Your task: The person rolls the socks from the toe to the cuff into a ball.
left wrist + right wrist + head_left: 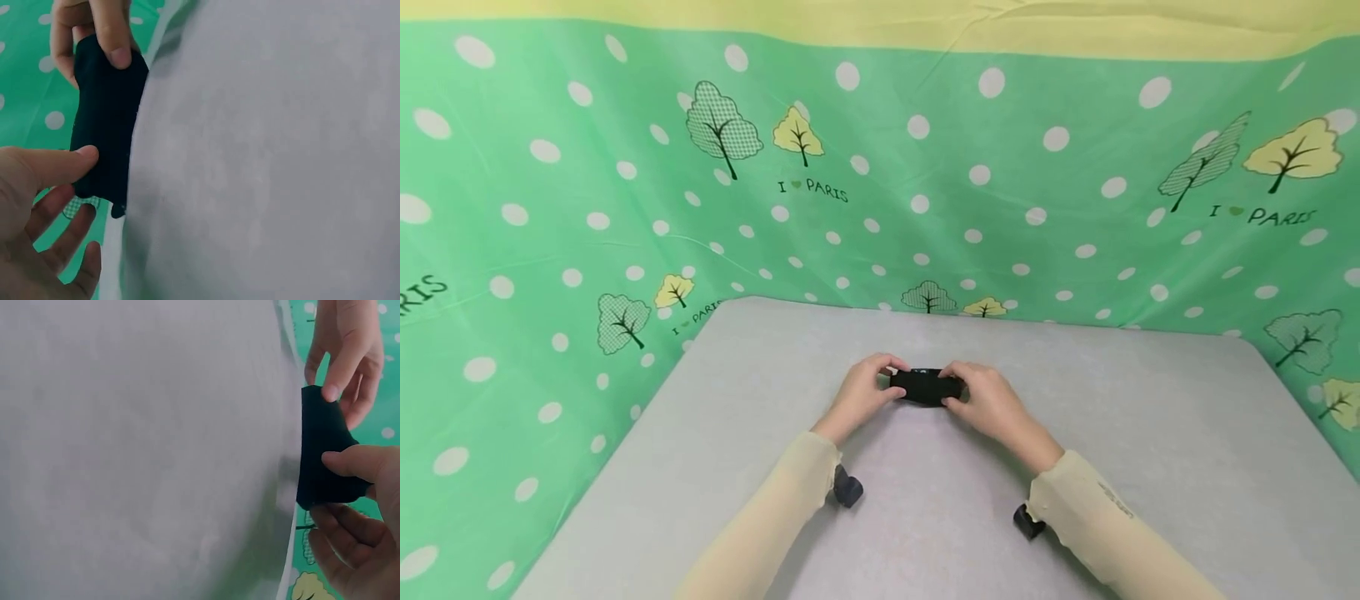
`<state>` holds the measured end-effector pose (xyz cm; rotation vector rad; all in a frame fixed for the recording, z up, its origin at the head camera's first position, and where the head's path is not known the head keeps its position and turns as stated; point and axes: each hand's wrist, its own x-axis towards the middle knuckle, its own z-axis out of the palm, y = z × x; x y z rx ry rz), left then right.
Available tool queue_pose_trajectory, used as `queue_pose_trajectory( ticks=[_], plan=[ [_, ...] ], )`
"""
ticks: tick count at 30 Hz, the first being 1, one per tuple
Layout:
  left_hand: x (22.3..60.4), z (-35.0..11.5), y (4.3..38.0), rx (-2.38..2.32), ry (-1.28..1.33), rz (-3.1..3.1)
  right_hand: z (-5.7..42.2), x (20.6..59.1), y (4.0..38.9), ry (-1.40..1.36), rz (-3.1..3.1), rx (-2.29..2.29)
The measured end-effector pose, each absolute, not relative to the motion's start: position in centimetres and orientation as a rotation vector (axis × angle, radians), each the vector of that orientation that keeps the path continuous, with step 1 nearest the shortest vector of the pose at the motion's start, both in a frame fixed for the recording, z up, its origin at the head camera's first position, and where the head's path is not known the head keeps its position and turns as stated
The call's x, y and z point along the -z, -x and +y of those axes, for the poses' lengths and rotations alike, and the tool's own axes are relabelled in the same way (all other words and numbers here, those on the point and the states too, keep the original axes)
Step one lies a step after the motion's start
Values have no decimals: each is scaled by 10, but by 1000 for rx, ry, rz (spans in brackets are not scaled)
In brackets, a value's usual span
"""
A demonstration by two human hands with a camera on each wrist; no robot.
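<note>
Green curtain [947, 192] reads "PARIS" behind hands [860, 393] [992, 404] holding black object [927, 388].

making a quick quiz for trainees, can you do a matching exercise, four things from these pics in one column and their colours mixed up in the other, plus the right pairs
Things:
1. small item
2. tabletop
3. backdrop
4. left sleeve

Colours:
A. mostly green with white dots
B. cream
C. black
D. pale grey

Right pairs: 1-C, 2-D, 3-A, 4-B
</note>
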<state>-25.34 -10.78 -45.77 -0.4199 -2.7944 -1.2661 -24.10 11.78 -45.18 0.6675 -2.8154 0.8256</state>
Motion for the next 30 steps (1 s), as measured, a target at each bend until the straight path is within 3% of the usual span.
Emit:
queue_pose_trajectory(
  ticks=[21, 30],
  plan=[
    [460, -102, 263, 1171, 286, -2918, 124, 451, 263, -455, -2954, -1128],
    [456, -97, 261, 999, 591, -2766, 127, 453, 267, -419, -3000, -1210]
  ],
)
